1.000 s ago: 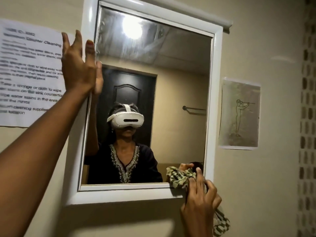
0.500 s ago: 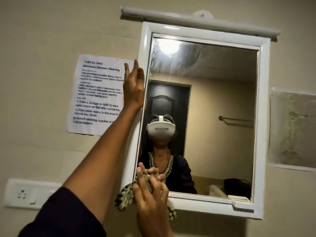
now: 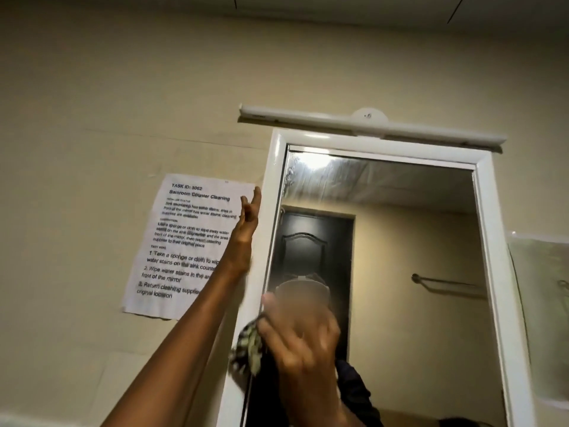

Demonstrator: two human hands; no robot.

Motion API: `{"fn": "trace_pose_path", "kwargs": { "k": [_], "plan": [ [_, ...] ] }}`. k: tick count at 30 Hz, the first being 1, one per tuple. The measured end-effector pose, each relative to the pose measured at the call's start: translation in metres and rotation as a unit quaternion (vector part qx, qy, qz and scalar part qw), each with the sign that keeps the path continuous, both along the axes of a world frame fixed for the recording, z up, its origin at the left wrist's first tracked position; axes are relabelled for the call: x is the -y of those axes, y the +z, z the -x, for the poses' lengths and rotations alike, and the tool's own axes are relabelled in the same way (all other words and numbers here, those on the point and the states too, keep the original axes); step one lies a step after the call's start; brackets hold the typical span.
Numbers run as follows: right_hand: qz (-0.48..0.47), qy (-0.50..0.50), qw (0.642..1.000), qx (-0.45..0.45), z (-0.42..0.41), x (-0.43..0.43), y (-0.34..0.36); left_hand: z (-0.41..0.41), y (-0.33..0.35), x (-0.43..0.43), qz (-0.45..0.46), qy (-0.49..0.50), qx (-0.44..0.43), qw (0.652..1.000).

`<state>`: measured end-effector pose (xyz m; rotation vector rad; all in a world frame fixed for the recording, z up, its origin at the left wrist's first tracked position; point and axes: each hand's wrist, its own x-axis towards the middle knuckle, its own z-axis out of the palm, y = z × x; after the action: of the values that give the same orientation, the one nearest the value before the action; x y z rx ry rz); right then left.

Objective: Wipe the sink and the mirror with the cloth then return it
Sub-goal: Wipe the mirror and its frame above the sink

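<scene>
The white-framed mirror (image 3: 400, 257) is seen on the wall beside a printed sheet (image 3: 184, 241), its left frame edge braced by the flat, open, empty left hand (image 3: 246, 238), while the motion-blurred right hand (image 3: 303, 349) is closed on the checked cloth (image 3: 248, 349), pressed against the lower-left glass.

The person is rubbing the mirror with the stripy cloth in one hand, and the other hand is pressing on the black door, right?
Not quite. The right hand does rub the mirror with the stripy cloth, but the left hand rests on the mirror's white frame, not the black door. The head view shows the door is only a reflection in the glass.
</scene>
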<state>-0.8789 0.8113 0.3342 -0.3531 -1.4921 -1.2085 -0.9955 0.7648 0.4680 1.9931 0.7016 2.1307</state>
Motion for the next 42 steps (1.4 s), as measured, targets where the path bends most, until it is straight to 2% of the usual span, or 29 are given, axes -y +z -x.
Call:
{"fn": "trace_pose_path", "kwargs": {
  "k": [2,4,6,10,13,17,20,23,26,29,31,35,37,42],
  "plan": [
    [0.001,-0.023,1.000,-0.017,-0.007,0.008,0.046,0.001,-0.004,0.007,-0.007,-0.032,-0.028,0.999],
    [0.065,-0.020,0.996,-0.053,0.001,0.015,0.096,0.003,-0.005,0.005,-0.009,-0.079,-0.014,0.997],
    [0.085,-0.029,0.994,-0.068,0.009,0.019,0.140,0.006,-0.004,-0.006,-0.002,-0.087,0.004,0.996],
    [0.109,-0.061,0.988,-0.091,0.010,0.026,0.219,-0.002,-0.003,-0.017,-0.029,0.015,0.052,0.998],
    [0.110,-0.084,0.986,-0.094,0.014,0.028,0.248,-0.017,-0.006,-0.018,-0.083,0.142,0.093,0.982],
    [0.129,-0.105,0.984,-0.059,0.010,0.029,0.247,-0.017,-0.007,-0.031,-0.101,0.325,0.054,0.939],
    [0.109,-0.127,0.985,-0.044,-0.009,0.027,0.247,-0.011,-0.006,-0.039,-0.136,0.382,0.024,0.914],
    [0.127,-0.112,0.982,-0.088,-0.056,0.021,0.246,-0.011,-0.005,-0.041,-0.143,0.386,0.019,0.911],
    [0.147,-0.087,0.970,-0.175,-0.124,0.019,0.238,-0.010,-0.003,-0.038,-0.130,0.375,0.022,0.918],
    [0.163,-0.054,0.937,-0.305,-0.195,0.022,0.224,-0.010,-0.002,-0.042,-0.128,0.388,0.025,0.912],
    [0.191,-0.052,0.914,-0.355,-0.224,0.029,0.218,-0.009,-0.001,-0.047,-0.122,0.398,0.028,0.909],
    [0.201,-0.135,0.926,-0.288,-0.226,0.031,0.223,-0.009,-0.003,-0.044,-0.095,0.406,0.026,0.908],
    [0.204,-0.182,0.919,-0.283,-0.222,0.030,0.215,-0.012,-0.005,-0.038,-0.090,0.391,0.027,0.916],
    [0.245,-0.304,0.885,-0.252,-0.216,0.044,0.126,-0.024,-0.015,-0.018,-0.087,0.351,0.026,0.932]
  ]
}}
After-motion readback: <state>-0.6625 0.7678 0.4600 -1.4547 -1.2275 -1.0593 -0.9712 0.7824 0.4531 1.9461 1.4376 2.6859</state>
